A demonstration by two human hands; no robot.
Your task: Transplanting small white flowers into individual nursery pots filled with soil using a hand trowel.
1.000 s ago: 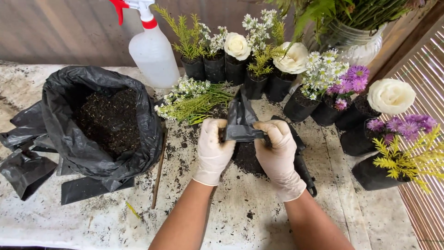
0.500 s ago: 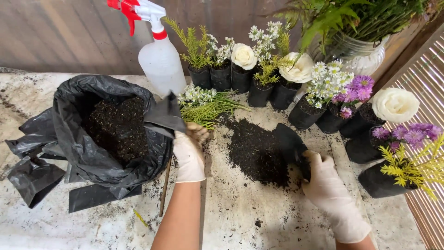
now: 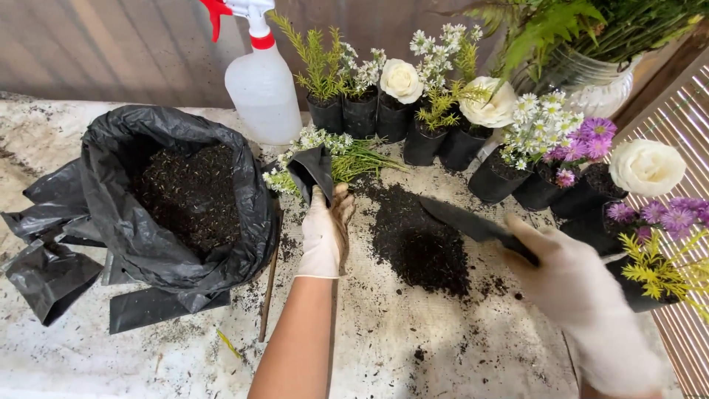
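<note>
Two gloved hands over a soil-strewn tabletop [image 3: 413, 347]. Right hand [image 3: 572, 281] closed round the handle of a dark trowel [image 3: 465, 220], blade now lifted off the surface and pointing left above the loose soil heap [image 3: 417, 240]; half a second ago resting lower beside that heap. Left hand [image 3: 325, 229] gripping a small black grow bag [image 3: 312, 170], mouth held up; drawn back from the rim of the big black soil sack [image 3: 177, 199] toward the heap, so bag and trowel now close together, both in hand. Thin wooden stick [image 3: 267, 292] lying just right of the sack. Spare flat bags [image 3: 52, 270] spilling off at the left edge. Open room: bare strip nearest the body, and between heap and sack. Farther back, cut sprigs with small white flowers [image 3: 325, 151] lying touching the bag. Beyond, crowded row of filled flower pots [image 3: 413, 118] curving down the right edge, spray bottle [image 3: 262, 81] at rear.
</note>
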